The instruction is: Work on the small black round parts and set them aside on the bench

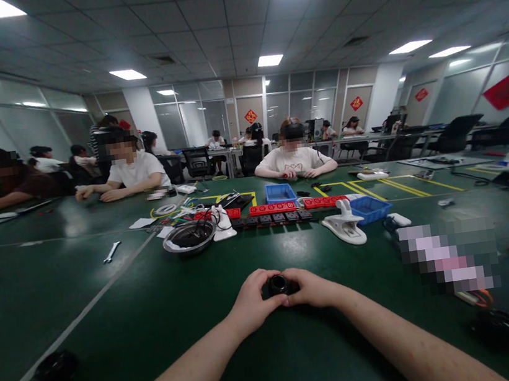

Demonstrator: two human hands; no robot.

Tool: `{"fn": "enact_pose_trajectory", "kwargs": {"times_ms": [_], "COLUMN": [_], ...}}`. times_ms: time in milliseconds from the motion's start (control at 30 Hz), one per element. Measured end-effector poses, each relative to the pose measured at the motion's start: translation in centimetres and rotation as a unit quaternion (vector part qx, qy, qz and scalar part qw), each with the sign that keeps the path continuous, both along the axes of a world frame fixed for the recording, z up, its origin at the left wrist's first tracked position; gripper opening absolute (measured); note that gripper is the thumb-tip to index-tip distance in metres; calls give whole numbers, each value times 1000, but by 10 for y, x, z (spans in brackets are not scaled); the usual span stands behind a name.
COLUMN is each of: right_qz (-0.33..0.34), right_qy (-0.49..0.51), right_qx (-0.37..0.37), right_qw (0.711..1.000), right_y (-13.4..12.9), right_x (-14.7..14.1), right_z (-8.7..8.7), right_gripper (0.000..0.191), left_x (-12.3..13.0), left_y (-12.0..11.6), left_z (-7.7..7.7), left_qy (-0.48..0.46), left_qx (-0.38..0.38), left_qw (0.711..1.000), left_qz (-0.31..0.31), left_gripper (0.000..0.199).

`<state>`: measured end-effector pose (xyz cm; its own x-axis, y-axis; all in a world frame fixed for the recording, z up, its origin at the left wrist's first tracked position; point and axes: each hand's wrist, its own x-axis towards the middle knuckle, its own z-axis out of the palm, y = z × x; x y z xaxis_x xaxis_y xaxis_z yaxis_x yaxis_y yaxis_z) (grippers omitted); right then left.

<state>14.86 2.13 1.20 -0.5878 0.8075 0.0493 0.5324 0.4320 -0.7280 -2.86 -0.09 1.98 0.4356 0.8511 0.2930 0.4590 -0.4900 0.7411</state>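
A small black round part (279, 284) with a dark opening facing up sits between my two hands, just above the green table (198, 335) or on it. My left hand (257, 299) curls round its left side, fingers behind and thumb in front. On the other side my right hand (309, 287) wraps its right edge, with the thumb tips nearly meeting at the front. The fingertips behind the part are partly hidden.
Beyond my hands lie a metal bowl (189, 238), red sockets (270, 208), blue trays (280, 193) and a white clamp (347, 225). A wrench (112, 252) lies left. Black round parts (56, 368) rest near both front corners. People sit across the table.
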Motion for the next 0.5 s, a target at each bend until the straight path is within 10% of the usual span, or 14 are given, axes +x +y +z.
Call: {"fn": "enact_pose_trajectory", "kwargs": {"times_ms": [500], "right_qz": [-115], "right_qy": [-92], "right_qx": [51], "right_qw": [988], "right_y": [-4], "right_x": [-13], "right_z": [-9], "right_gripper": [33], "left_x": [7], "left_y": [-4], "left_z": [-5], "left_qy": [-1], "left_qx": [-5], "left_qw": [996], "left_qz": [88], "left_gripper": [35]}}
